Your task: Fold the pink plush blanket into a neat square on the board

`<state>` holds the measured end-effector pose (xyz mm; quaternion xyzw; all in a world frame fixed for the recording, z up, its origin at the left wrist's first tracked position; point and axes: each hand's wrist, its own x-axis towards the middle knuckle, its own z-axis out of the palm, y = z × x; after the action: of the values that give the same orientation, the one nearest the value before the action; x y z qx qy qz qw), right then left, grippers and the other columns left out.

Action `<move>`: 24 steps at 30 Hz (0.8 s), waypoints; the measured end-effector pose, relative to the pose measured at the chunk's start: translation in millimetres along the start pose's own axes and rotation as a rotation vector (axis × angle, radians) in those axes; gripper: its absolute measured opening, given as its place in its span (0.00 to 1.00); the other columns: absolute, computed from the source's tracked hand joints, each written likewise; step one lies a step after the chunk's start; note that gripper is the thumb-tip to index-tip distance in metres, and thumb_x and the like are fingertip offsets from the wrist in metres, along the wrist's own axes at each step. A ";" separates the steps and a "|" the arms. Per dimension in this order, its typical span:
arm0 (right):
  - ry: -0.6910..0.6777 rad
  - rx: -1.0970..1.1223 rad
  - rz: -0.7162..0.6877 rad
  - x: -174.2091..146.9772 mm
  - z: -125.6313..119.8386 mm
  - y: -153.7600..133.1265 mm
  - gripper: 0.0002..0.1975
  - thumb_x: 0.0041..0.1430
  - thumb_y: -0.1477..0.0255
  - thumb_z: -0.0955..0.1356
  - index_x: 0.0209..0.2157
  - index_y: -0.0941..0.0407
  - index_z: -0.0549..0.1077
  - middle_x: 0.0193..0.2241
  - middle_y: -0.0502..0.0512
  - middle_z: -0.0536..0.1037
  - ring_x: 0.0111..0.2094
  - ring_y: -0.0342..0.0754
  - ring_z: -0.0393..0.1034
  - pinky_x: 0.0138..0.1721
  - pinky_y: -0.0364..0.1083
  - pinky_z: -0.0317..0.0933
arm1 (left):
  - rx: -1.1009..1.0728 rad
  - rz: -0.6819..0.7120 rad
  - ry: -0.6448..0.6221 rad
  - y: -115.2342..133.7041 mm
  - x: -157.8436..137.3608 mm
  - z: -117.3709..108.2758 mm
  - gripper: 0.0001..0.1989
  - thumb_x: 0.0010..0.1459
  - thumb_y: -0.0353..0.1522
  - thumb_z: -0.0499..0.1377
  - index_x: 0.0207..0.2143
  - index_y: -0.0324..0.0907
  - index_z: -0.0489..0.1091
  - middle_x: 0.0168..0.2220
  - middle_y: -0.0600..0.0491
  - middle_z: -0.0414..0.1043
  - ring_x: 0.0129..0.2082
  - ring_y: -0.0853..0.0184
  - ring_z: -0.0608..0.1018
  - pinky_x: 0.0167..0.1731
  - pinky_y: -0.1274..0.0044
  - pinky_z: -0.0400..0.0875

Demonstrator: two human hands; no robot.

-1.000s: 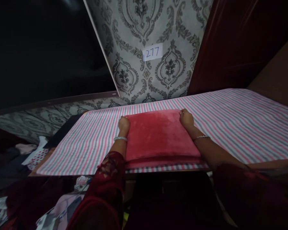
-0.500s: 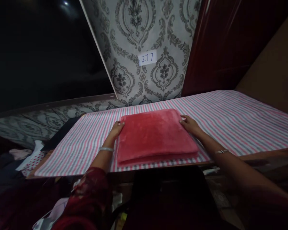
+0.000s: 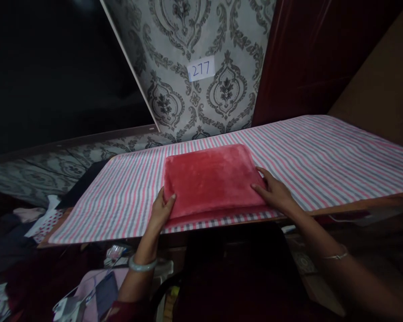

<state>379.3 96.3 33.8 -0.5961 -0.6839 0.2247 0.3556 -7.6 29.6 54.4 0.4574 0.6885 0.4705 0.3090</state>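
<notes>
A folded red plush cloth (image 3: pixel 211 176) lies flat near the front edge of a table with a striped cover (image 3: pixel 322 156). Its layers show along the near side. My left hand (image 3: pixel 163 208) grips the near left corner, thumb on top and fingers tucked out of sight at the side. On the right edge, my right hand (image 3: pixel 273 190) holds the cloth with its thumb across the top and its fingers along the side. Both hands are closed on the cloth.
A large dark screen (image 3: pixel 60 71) stands at the back left. A paper marked 277 (image 3: pixel 201 68) is on the patterned wall. Clothes (image 3: pixel 43 226) lie left of the table; a phone (image 3: pixel 106 293) and a white cabled device (image 3: pixel 69 308) sit below it.
Both hands have slid toward me along the cloth's sides, from its far part to its near part. The cloth's near right corner has drawn in slightly. The view has tilted down a little.
</notes>
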 end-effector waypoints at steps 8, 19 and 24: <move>0.233 -0.012 -0.242 -0.7 18.0 9.7 0.26 0.62 0.65 0.62 0.61 0.56 0.69 0.55 0.62 0.76 0.54 0.58 0.71 0.56 0.58 0.66 | 0.336 0.313 0.203 -27.5 8.4 1.5 0.27 0.60 0.42 0.58 0.59 0.39 0.67 0.55 0.40 0.75 0.56 0.51 0.76 0.56 0.63 0.71; 0.217 0.307 0.064 -10.3 23.9 27.0 0.24 0.56 0.53 0.67 0.47 0.55 0.73 0.41 0.58 0.80 0.42 0.54 0.74 0.47 0.52 0.67 | 0.178 0.131 0.279 -25.1 -9.3 -0.9 0.27 0.54 0.50 0.58 0.47 0.39 0.68 0.39 0.43 0.77 0.43 0.51 0.79 0.45 0.63 0.73; 0.241 0.463 0.076 -30.9 13.3 18.1 0.25 0.54 0.49 0.69 0.43 0.54 0.73 0.36 0.55 0.78 0.36 0.49 0.71 0.39 0.47 0.66 | -0.277 -0.030 0.081 -13.4 -26.0 -8.0 0.34 0.42 0.54 0.69 0.45 0.44 0.67 0.36 0.51 0.78 0.37 0.57 0.81 0.40 0.69 0.75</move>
<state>382.3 71.1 5.2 -0.5464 -0.5443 0.3159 0.5526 -8.8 0.8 44.8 0.3807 0.6354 0.5746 0.3481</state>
